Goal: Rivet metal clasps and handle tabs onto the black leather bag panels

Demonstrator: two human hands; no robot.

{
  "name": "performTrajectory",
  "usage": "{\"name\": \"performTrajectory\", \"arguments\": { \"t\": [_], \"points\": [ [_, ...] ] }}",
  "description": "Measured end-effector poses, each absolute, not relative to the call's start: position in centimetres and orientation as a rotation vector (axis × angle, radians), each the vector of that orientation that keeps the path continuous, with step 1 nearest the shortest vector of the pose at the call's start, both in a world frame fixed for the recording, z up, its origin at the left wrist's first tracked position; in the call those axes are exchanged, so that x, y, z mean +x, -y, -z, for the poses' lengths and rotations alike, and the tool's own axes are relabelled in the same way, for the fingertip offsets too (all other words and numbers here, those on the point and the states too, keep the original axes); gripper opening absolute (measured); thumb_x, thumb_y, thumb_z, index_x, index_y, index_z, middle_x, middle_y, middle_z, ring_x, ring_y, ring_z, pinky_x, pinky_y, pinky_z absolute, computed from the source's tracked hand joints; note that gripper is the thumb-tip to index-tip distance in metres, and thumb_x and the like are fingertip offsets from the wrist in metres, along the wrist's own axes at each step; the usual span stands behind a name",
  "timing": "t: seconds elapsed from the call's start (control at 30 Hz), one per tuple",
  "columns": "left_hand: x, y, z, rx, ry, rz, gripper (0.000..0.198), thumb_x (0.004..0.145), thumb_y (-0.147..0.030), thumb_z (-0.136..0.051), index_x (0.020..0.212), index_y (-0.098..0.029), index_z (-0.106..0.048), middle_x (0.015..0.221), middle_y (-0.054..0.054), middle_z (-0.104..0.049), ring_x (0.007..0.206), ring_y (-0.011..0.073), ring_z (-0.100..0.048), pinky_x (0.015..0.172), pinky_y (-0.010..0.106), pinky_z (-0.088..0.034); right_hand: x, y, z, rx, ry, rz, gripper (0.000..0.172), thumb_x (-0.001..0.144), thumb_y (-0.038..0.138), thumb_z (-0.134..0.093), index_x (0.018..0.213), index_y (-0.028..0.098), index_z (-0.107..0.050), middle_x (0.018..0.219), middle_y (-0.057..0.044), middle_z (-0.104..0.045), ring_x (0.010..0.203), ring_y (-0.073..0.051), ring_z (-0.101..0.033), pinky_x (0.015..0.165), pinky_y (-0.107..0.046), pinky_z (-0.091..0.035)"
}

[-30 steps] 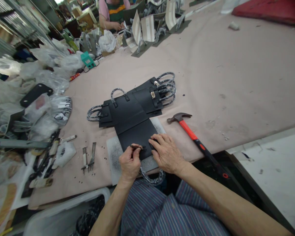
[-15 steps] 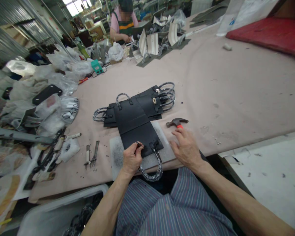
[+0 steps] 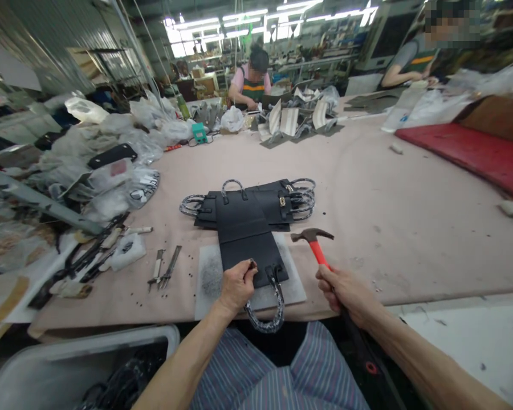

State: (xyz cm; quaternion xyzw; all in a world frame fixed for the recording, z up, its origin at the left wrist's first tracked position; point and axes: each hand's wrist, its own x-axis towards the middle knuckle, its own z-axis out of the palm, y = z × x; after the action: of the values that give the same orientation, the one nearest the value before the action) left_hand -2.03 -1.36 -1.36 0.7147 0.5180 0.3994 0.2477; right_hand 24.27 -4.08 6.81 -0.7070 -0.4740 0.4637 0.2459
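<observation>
My right hand [image 3: 346,291] is wrapped round the red and black handle of a claw hammer [image 3: 318,250], its head raised beside the panel. My left hand [image 3: 237,285] pinches a small dark metal piece [image 3: 252,263], mostly hidden by the fingers, at the near end of a black leather bag panel [image 3: 248,242]. Plastic-wrapped handles are fixed at both ends of this panel; the near handle [image 3: 267,326] hangs past the table edge. Beneath the panel lies a pale speckled pad [image 3: 209,272]. Behind, more black panels [image 3: 277,196] with wrapped handles and metal clasps are stacked.
Thin metal tools [image 3: 167,270] and tiny dark bits lie to the left. Plastic bags [image 3: 141,131] heap up beyond them. A plastic bin [image 3: 171,336] stands below the front edge. A red board [image 3: 470,154] is at right. Two people work across the table.
My right hand has closed round the hammer's handle and drawn it upright from the table. My left hand keeps its pinch at the panel. The view has tilted up and levelled.
</observation>
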Motion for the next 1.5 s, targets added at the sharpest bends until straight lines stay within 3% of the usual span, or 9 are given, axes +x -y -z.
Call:
{"name": "performTrajectory", "arguments": {
  "t": [0.1,0.27,0.53,0.7,0.9,1.03,1.3,1.4,1.5],
  "points": [
    [-2.0,1.4,1.5,1.959,-1.397,-1.095,0.013,0.092,-0.019,-0.056,0.093,-0.022,-0.068,0.09,0.005,-0.076,0.083,0.0194,-0.073,0.078,0.032,-0.057,22.0,5.1,-9.4,-1.734,1.617,-0.862,0.038,0.098,0.054,-0.031,0.079,0.025,-0.047,0.056,0.005,-0.044,0.047,-0.014,-0.042,0.047,-0.027,-0.033],
    [-2.1,1.4,1.6,1.971,-1.449,-1.08,0.014,0.091,-0.02,-0.056,0.093,-0.022,-0.069,0.087,0.005,-0.076,0.079,0.0195,-0.072,0.074,0.03,-0.055,20.3,5.3,-11.9,-1.571,2.312,-0.318,0.03,0.102,0.04,-0.036,0.081,0.023,-0.05,0.059,0.0,-0.055,0.046,-0.014,-0.043,0.05,-0.031,-0.02],
    [-2.2,1.4,1.8,2.004,-1.399,-1.089,0.015,0.093,-0.021,-0.055,0.096,-0.022,-0.069,0.091,0.006,-0.076,0.083,0.0197,-0.073,0.079,0.031,-0.056,19.6,5.0,-15.1,-1.502,1.977,-0.165,0.036,0.106,0.045,-0.027,0.083,0.026,-0.046,0.059,0.001,-0.053,0.047,-0.014,-0.046,0.05,-0.029,-0.028],
    [-2.2,1.4,1.6,2.012,-1.431,-1.06,0.013,0.092,-0.021,-0.056,0.089,-0.021,-0.068,0.084,0.006,-0.075,0.077,0.0196,-0.072,0.072,0.03,-0.055,20.2,5.5,-13.2,-1.597,2.36,-0.255,0.031,0.103,0.039,-0.037,0.077,0.025,-0.047,0.054,0.001,-0.054,0.041,-0.014,-0.039,0.048,-0.031,-0.017],
    [-2.3,1.4,1.8,2.032,-1.393,-1.066,0.013,0.092,-0.02,-0.055,0.093,-0.021,-0.069,0.089,0.005,-0.076,0.08,0.019,-0.072,0.075,0.03,-0.055,19.9,5.7,-13.8,-1.596,2.149,-0.17,0.037,0.105,0.042,-0.025,0.082,0.025,-0.048,0.06,-0.003,-0.058,0.048,-0.016,-0.048,0.05,-0.031,-0.025],
    [-2.3,1.4,2.1,2.072,-1.408,-1.088,0.012,0.092,-0.019,-0.057,0.087,-0.02,-0.067,0.079,0.003,-0.073,0.071,0.0174,-0.07,0.066,0.028,-0.052,21.1,5.5,-12.1,-1.757,2.392,-0.369,0.032,0.103,0.041,-0.036,0.083,0.023,-0.053,0.062,-0.003,-0.062,0.048,-0.016,-0.047,0.051,-0.033,-0.019],
    [-2.2,1.7,1.6,2.113,-1.359,-1.153,0.01,0.093,-0.018,-0.057,0.097,-0.02,-0.067,0.091,0.004,-0.075,0.085,0.0177,-0.073,0.078,0.028,-0.057,28.1,3.4,-4.0,-2.207,1.974,-0.583,0.04,0.102,0.035,-0.028,0.077,0.021,-0.057,0.07,-0.006,-0.065,0.066,-0.02,-0.06,0.062,-0.03,-0.04],
    [-2.0,1.8,1.5,2.06,-1.394,-1.138,0.012,0.093,-0.025,-0.061,0.101,-0.02,-0.068,0.093,0.004,-0.076,0.087,0.0183,-0.073,0.08,0.029,-0.058,28.9,3.3,-1.8,-2.313,1.932,-0.484,0.038,0.101,0.031,-0.032,0.091,0.014,-0.064,0.082,-0.014,-0.068,0.073,-0.026,-0.063,0.066,-0.035,-0.043],
    [-1.7,1.9,1.5,1.98,-1.437,-1.149,0.02,0.093,-0.027,-0.062,0.11,-0.021,-0.07,0.099,0.005,-0.077,0.089,0.019,-0.074,0.086,0.031,-0.058,26.7,3.4,-1.2,-2.138,2.027,-0.241,0.037,0.1,0.027,-0.037,0.122,0.009,-0.06,0.117,-0.022,-0.065,0.101,-0.031,-0.062,0.083,-0.042,-0.046]
  ]
}}
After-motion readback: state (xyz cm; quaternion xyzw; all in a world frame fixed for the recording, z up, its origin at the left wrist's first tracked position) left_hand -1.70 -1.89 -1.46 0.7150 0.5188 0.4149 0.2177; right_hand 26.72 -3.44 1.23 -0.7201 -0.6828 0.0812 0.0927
